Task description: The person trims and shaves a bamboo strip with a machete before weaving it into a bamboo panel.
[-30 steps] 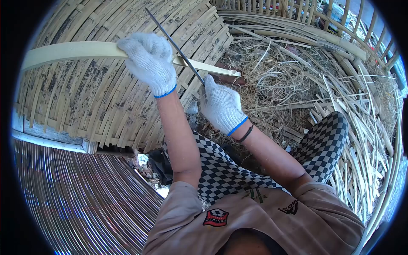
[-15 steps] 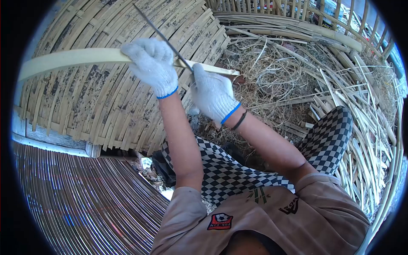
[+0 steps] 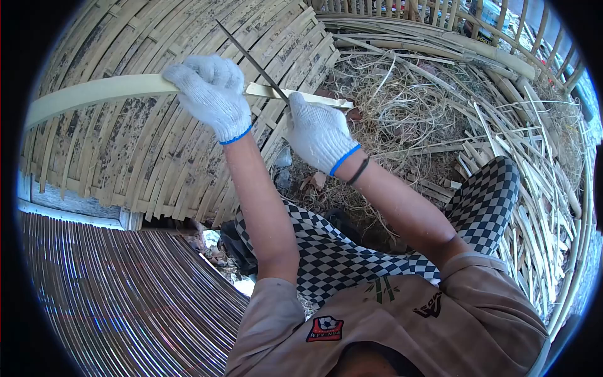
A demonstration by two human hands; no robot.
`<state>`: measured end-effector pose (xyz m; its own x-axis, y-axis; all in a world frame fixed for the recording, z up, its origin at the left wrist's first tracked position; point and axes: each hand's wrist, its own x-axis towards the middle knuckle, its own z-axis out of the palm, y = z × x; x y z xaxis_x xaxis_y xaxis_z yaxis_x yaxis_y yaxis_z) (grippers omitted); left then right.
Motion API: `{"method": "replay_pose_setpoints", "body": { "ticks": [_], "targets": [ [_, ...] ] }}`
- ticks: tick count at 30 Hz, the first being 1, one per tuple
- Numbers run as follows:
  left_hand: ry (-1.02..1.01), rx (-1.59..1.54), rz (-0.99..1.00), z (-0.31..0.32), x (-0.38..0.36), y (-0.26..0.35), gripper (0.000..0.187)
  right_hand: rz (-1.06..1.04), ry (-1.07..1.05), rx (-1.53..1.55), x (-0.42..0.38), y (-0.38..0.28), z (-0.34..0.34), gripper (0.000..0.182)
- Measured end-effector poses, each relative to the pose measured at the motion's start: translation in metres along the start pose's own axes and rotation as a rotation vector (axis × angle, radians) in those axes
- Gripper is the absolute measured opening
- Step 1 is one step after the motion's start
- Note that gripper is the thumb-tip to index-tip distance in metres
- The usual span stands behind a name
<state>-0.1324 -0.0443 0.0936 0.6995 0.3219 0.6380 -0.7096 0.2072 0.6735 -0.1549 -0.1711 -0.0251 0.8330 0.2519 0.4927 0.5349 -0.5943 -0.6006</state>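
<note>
A white knit glove with a blue cuff covers my left hand (image 3: 210, 94), its fingers wrapped around a long pale bamboo strip (image 3: 100, 92). The strip bends away to the left edge and ends just past my right hand. Also gloved, my right hand (image 3: 319, 133) is closed on a long, dark-bladed knife (image 3: 251, 61); the handle is hidden in the palm. The blade slants up and left, lying across the strip between my two hands. My right thumb is close to the strip's right part.
A woven bamboo panel (image 3: 125, 144) lies beneath the strip at left. Curly shavings (image 3: 408, 113) cover the ground ahead, with split bamboo pieces (image 3: 534, 232) heaped at right. A bamboo fence (image 3: 433, 14) stands at the back. Dark thin slats (image 3: 125, 289) spread at lower left.
My left hand has slid a little to the left, exposing more strip between the hands. The knife and my right hand have shifted slightly right.
</note>
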Motion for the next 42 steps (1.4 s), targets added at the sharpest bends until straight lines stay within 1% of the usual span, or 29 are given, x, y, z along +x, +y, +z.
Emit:
{"method": "replay_pose_setpoints", "body": {
  "ticks": [1,2,4,5,6,7,9,11,12,13,14,16,17,18,19,20,21,22,23,24,27,28,30,31,34,38,39,41,42],
  "targets": [
    [0.04,0.024,0.006,0.006,-0.003,0.0,0.068,0.027,0.003,0.018,0.0,0.003,0.001,0.019],
    [-0.062,-0.03,0.016,0.002,0.001,-0.005,0.067,0.054,0.0,0.041,-0.002,0.006,0.005,0.019],
    [0.006,0.059,0.011,0.003,0.001,-0.003,0.066,0.093,0.0,0.04,-0.007,0.024,0.024,0.019],
    [0.034,0.099,0.014,0.004,0.005,-0.002,0.066,0.146,-0.042,0.0,-0.003,0.041,0.042,0.019],
    [-0.028,-0.11,-0.02,-0.021,0.018,-0.013,0.062,0.151,-0.073,-0.02,0.0,0.038,0.044,0.019],
    [-0.08,-0.121,-0.007,-0.036,0.021,-0.013,0.06,0.156,-0.097,-0.044,0.006,0.034,0.044,0.019],
    [-0.189,-0.142,0.021,-0.052,0.024,-0.01,0.058,0.088,-0.08,-0.06,0.01,0.021,0.036,0.018],
    [-0.134,-0.147,0.031,-0.035,0.018,-0.008,0.057,0.058,-0.077,-0.031,-0.001,-0.006,0.017,0.018],
    [-0.091,-0.169,0.01,-0.033,0.018,-0.01,0.057,0.086,-0.136,-0.034,-0.005,-0.012,0.01,0.019],
    [-0.047,-0.188,-0.013,-0.033,0.016,-0.011,0.057,0.132,-0.12,-0.037,-0.008,0.0,0.021,0.019],
    [-0.092,-0.169,-0.006,-0.032,0.017,-0.01,0.055,0.177,-0.103,-0.037,-0.01,0.023,0.042,0.018],
    [0.022,-0.105,0.012,-0.037,0.015,-0.006,0.054,0.232,-0.092,-0.028,-0.005,0.045,0.066,0.02],
    [0.073,-0.079,0.025,-0.038,0.016,-0.003,0.054,0.222,-0.111,-0.064,-0.003,0.048,0.073,0.02],
    [0.133,-0.146,0.049,-0.042,0.016,-0.004,0.051,0.213,-0.127,-0.104,0.003,0.043,0.075,0.021],
    [0.11,-0.164,0.044,-0.051,0.016,-0.004,0.049,0.206,-0.156,-0.147,0.003,0.039,0.077,0.022],
    [0.091,-0.179,0.039,-0.062,0.018,-0.004,0.048,0.139,-0.118,-0.172,0.002,0.036,0.078,0.022],
    [0.068,-0.19,0.038,-0.069,0.019,-0.002,0.047,0.126,-0.124,-0.19,0.001,0.037,0.08,0.021],
    [0.133,-0.178,0.045,-0.071,0.019,-0.006,0.046,0.113,-0.126,-0.205,0.001,0.037,0.082,0.02],
    [0.195,-0.164,0.051,-0.071,0.017,-0.012,0.046,0.101,-0.125,-0.217,0.0,0.037,0.084,0.019],
    [0.256,-0.151,0.058,-0.067,0.016,-0.013,0.046,0.164,-0.169,-0.246,0.0,0.034,0.08,0.018],
    [0.303,-0.12,0.109,-0.058,0.011,-0.015,0.048,0.134,-0.123,-0.314,0.0,0.041,0.087,0.017],
    [0.346,-0.14,0.111,-0.055,0.011,-0.015,0.049,0.121,-0.105,-0.316,-0.001,0.042,0.088,0.017],
    [0.354,-0.112,0.162,-0.05,0.009,-0.018,0.048,0.103,-0.112,-0.304,-0.004,0.043,0.085,0.019],
    [0.355,-0.095,0.188,-0.049,0.008,-0.022,0.047,0.095,-0.114,-0.296,-0.006,0.045,0.083,0.02],
    [0.232,-0.094,-0.152,-0.058,-0.013,-0.022,0.044,0.132,-0.141,-0.266,-0.011,0.045,0.077,0.024],
    [0.237,-0.204,-0.087,-0.062,-0.035,-0.033,0.042,0.193,-0.166,-0.214,-0.024,0.043,0.068,0.025],
    [0.199,-0.182,-0.084,-0.055,-0.035,-0.034,0.044,0.214,-0.177,-0.205,-0.027,0.044,0.064,0.025],
    [0.125,-0.138,-0.094,-0.039,-0.036,-0.027,0.047,0.183,-0.123,-0.163,-0.032,0.051,0.064,0.024],
    [0.062,-0.119,-0.097,-0.037,-0.038,-0.025,0.046,0.17,-0.114,-0.143,-0.029,0.046,0.052,0.023]
  ]
}}
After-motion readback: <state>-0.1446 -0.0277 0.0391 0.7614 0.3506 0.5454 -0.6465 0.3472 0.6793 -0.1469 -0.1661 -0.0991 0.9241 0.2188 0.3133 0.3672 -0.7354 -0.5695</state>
